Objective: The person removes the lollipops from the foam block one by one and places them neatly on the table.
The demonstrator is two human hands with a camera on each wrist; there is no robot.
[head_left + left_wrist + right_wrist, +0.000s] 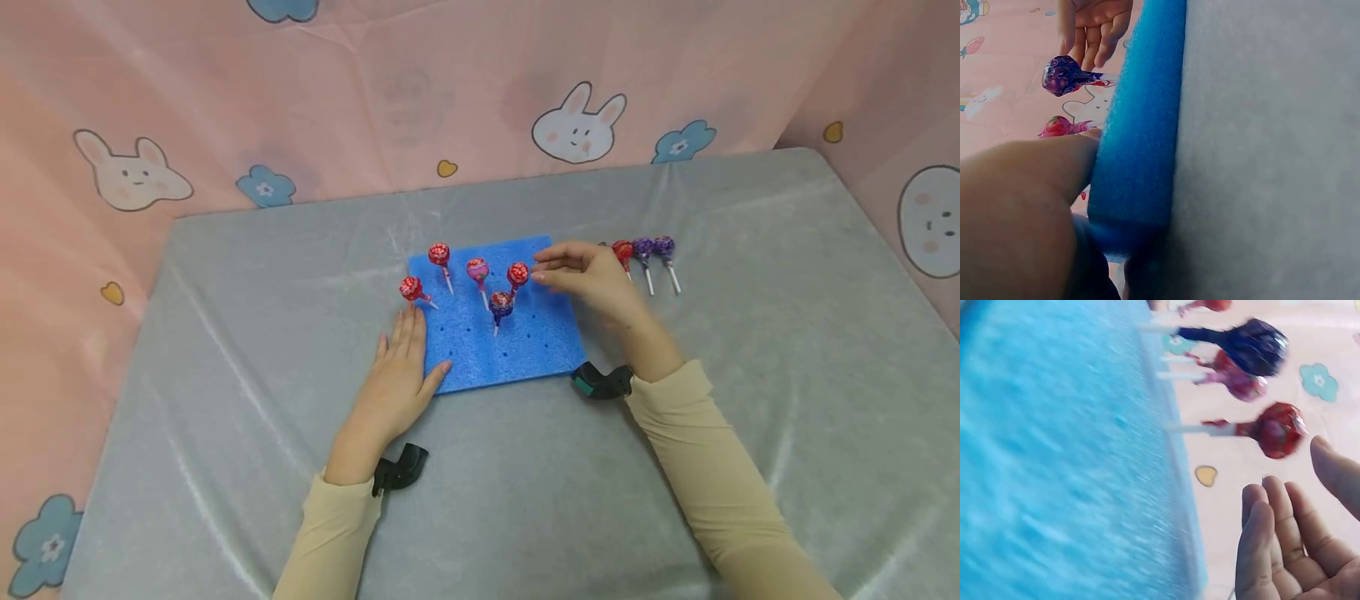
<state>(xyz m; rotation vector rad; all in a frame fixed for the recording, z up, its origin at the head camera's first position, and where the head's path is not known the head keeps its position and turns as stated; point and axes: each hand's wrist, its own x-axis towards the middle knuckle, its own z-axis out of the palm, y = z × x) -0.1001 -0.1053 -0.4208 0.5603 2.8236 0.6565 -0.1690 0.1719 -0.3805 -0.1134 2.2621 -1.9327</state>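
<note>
A blue foam board (517,358) lies on the table with several wrapped lollipops stuck upright or leaning in it. Near its right side stands a red lollipop (517,274); beside it are a pink lollipop (477,269) and a dark purple one (501,304). Farther left are another red lollipop (439,255) and a strongly tilted red one (411,288). My left hand (397,379) rests along the board's left edge, fingers straight, thumb over the corner. My right hand (592,279) is just right of the nearest red lollipop; in the right wrist view its fingers (1282,519) are apart from the candy, holding nothing.
Right of the board, behind my right hand, a red lollipop (622,250) and purple lollipops (664,247) lie on the grey cloth (750,333). Small holes dot the board's front part. A pink patterned curtain (375,108) hangs behind the table.
</note>
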